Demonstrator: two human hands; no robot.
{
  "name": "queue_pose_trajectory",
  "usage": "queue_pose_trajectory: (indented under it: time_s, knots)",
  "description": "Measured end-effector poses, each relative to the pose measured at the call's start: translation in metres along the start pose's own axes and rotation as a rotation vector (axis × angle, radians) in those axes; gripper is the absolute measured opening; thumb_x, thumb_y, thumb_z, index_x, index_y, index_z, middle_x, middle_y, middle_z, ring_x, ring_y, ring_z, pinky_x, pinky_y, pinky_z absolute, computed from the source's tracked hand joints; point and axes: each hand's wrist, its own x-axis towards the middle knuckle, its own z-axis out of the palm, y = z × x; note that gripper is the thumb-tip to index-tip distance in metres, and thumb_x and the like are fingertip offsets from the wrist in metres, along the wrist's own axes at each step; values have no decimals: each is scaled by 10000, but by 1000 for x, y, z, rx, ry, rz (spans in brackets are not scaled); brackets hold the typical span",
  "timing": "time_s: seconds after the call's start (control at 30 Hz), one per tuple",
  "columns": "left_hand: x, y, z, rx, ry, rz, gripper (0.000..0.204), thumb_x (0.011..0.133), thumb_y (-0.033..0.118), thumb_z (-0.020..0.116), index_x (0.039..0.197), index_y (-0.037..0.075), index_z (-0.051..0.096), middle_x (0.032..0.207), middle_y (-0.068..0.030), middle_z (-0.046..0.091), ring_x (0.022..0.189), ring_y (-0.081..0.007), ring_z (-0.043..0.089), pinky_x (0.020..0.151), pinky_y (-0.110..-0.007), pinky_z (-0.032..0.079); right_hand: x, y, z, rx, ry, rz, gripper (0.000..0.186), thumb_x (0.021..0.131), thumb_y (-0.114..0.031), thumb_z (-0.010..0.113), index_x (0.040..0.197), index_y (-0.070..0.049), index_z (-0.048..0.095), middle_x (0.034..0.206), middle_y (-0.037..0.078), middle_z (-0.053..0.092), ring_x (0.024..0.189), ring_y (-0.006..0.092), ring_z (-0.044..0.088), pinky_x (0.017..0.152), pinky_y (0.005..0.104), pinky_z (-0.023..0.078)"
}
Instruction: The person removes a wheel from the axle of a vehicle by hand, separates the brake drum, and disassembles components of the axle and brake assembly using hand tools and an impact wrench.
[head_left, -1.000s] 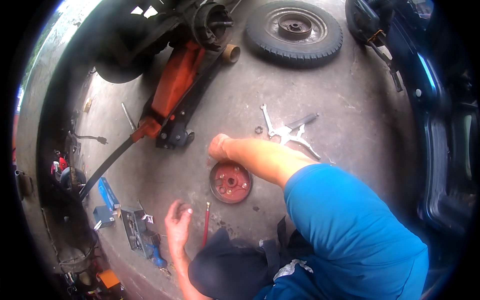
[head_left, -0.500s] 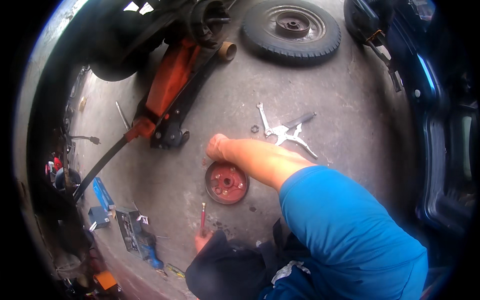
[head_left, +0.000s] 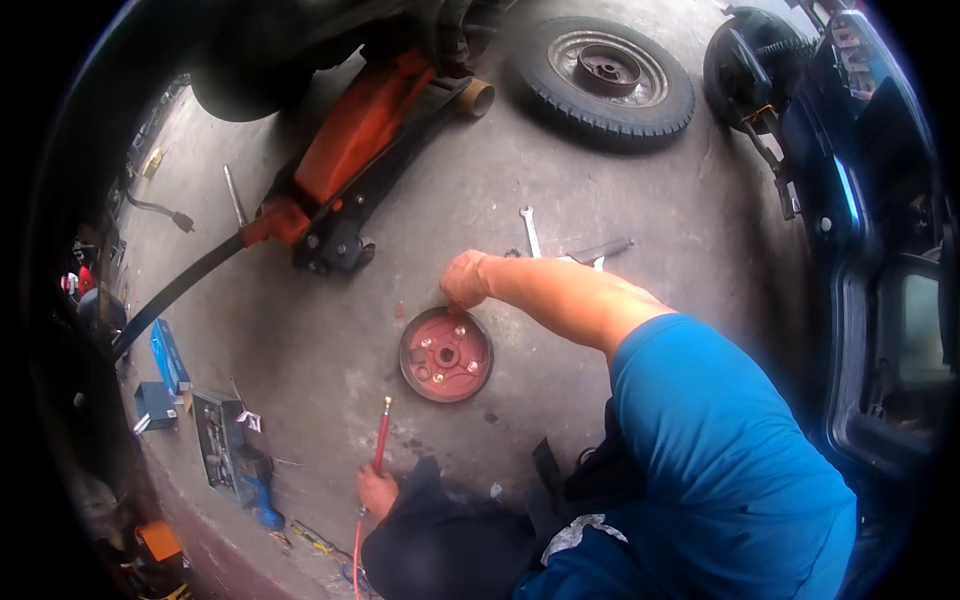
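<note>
A round red brake drum (head_left: 458, 385) with several studs and a centre hole is on the concrete floor in front of me. My right hand (head_left: 463, 281) reaches across to its far edge, fingers closed at the rim; the fingertips are partly hidden. Lower and to the left, my left hand (head_left: 377, 490) is wrapped around a red air hose (head_left: 382, 440). The hose's brass end points up and away, a little short of the drum's near left side. Its thinner part runs down below the hand.
Behind my right forearm lie a wrench (head_left: 530, 232) and locking pliers (head_left: 605, 247), partly covered. An orange floor jack (head_left: 350, 140) stands at the far left. A wheel (head_left: 545, 95) lies beyond. Boxes and an open tool case (head_left: 215, 445) sit left; a blue vehicle door (head_left: 860, 330) is right.
My left hand has come out from behind my knee, showing more of the hose. My right hand has shifted right along the drum's far edge, and the drum's face shows more fully.
</note>
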Motion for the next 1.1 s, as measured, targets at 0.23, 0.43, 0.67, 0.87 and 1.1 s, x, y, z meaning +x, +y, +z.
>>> queue_pose_trajectory:
  time_s: [0.23, 0.43, 0.67, 0.87, 1.1]
  knots:
    - [-10, -25, -13, 117, -93, 110, 278, 712, 116, 639, 950, 15, 536, 958, -169, 568, 924, -365, 558, 783, -433, 458, -2, 1, 0, 153, -4, 32, 530, 836, -536, 491, 959, -49, 664, 960, 167, 643, 967, 320, 596, 844, 396, 456]
    - [-111, -159, -2, 254, -7, -459, 270, 774, 208, 607, 974, 28, 581, 876, -151, 633, 822, -338, 622, 711, -428, 497, 33, -48, 7, 158, -44, -50, 592, 819, -601, 464, 897, -54, 677, 909, 173, 650, 924, 337, 610, 813, 415, 471]
    - [-109, -43, 5, -229, 87, -184, 382, 746, 243, 609, 1085, 73, 569, 1059, -169, 584, 970, -348, 568, 800, -447, 468, 36, 12, 51, 72, 83, 33, 247, 776, -225, 510, 883, -67, 666, 964, 179, 634, 944, 337, 598, 813, 408, 481]
    - [-126, -59, -14, -326, 64, -256, 377, 745, 228, 615, 1075, 53, 568, 1049, -174, 581, 957, -355, 566, 808, -435, 467, 37, -6, 28, 107, -27, 63, 296, 797, -266, 499, 939, -56, 652, 1019, 196, 615, 990, 344, 578, 844, 412, 462]
    - [-96, -136, -47, -281, 82, -481, 367, 776, 216, 580, 1098, 40, 558, 1112, -194, 566, 985, -379, 557, 866, -449, 439, 16, -71, -80, 286, 335, -41, 423, 870, -339, 559, 1171, -42, 537, 1109, 133, 603, 1020, 255, 572, 866, 342, 444]
